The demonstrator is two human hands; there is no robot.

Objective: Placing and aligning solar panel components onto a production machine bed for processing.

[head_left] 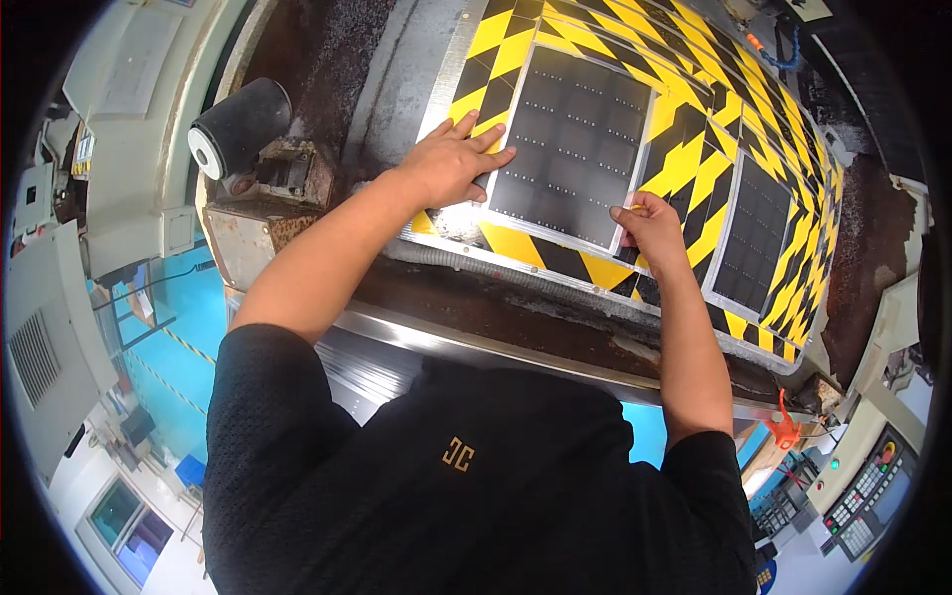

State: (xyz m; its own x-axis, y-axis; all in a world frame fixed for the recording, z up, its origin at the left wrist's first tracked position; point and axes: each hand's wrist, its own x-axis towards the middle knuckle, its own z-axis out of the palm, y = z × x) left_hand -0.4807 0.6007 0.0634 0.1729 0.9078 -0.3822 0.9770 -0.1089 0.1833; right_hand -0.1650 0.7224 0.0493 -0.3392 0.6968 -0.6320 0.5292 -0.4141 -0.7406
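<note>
The dark grey, flat rectangular panel with a grid of small dots [575, 144] lies in a silver-edged recess of the yellow-and-black hazard-striped machine bed [694, 164], and every place below is given from that panel. It looks thin, stiff and fairly light, with a smooth face that fingers would slide on, so its edges and corners seem the better places to take hold; a sheet this thin might flex or scratch if pried at one point. The left hand [451, 164] rests flat on the panel's left edge, fingers spread and straight, pressing and gripping nothing. The right hand [650, 223] sits at the panel's lower right corner, fingers curled and pinching the rim. Both forearms reach forward from the lower edge. A second similar panel [752, 233] lies to the right; a black cylinder [238, 124] stands well to the left.
</note>
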